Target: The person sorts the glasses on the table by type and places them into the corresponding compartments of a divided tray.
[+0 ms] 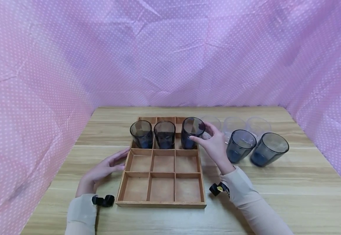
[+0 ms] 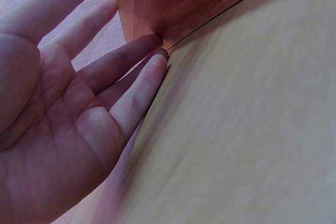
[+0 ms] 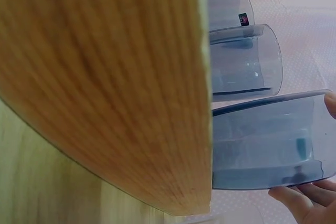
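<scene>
My right hand point(image 1: 214, 143) grips a dark tinted drinking glass point(image 1: 192, 126), thumb on its near side and fingers around its right side. This glass is upright in the right column of a wooden divided tray point(image 1: 161, 205), level with two similar glasses point(image 1: 141, 130) in the same row. In the right wrist view, the held glass point(image 3: 262, 142) rises above the tray's side wall point(image 3: 115, 87), which hides its base. My left hand point(image 1: 107, 168) is beside the tray's left edge. Its fingers are extended, with fingertips against the wooden side point(image 2: 199, 3) in the left wrist view.
To the right of the tray stand two more dark glasses point(image 1: 241, 147). Several clear glasses point(image 1: 234, 125) are behind them, partly hidden. A pink dotted cloth point(image 1: 170, 65) hangs around the back and sides of the wood-grain table point(image 1: 276, 195).
</scene>
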{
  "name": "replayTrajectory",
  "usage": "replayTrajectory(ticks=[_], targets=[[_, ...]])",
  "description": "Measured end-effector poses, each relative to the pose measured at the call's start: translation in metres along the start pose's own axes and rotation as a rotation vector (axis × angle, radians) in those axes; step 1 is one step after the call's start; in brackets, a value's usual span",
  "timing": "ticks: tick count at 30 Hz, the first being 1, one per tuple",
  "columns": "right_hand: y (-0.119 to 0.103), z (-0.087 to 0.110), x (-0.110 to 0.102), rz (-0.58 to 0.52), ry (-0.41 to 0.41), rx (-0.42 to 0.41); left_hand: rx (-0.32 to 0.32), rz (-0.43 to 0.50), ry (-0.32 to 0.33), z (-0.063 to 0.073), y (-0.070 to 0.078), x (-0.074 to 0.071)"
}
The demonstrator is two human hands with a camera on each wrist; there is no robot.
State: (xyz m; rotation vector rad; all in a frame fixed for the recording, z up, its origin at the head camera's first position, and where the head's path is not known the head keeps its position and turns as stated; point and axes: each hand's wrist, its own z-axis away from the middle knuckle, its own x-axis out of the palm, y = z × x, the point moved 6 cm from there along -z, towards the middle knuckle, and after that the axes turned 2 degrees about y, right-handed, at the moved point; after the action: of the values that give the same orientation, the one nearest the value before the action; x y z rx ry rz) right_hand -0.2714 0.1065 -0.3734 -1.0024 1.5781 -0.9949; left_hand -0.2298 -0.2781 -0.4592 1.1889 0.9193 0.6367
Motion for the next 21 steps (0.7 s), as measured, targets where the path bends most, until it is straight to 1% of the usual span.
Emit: replayTrajectory(ticks=[3, 8, 13, 17, 21], targets=[[0.001, 0.000, 0.003, 0.009, -0.016, 0.014, 0.013, -0.005, -0.006, 0.001, 0.000, 0.000], [0.005, -0.001, 0.007, 0.019, -0.032, 0.038, 0.006, -0.003, -0.003, 0.002, 0.001, -0.001], [0.008, -0.001, 0.008, 0.037, -0.033, 0.051, -0.011, -0.003, 0.003, 0.002, 0.000, -0.002], [0.011, 0.000, 0.009, 0.072, -0.027, 0.069, -0.026, -0.004, 0.001, 0.001, 0.000, -0.001], [0.012, 0.001, 0.010, 0.100, -0.022, 0.076, -0.027, -0.010, 0.007, 0.001, 0.001, -0.001]])
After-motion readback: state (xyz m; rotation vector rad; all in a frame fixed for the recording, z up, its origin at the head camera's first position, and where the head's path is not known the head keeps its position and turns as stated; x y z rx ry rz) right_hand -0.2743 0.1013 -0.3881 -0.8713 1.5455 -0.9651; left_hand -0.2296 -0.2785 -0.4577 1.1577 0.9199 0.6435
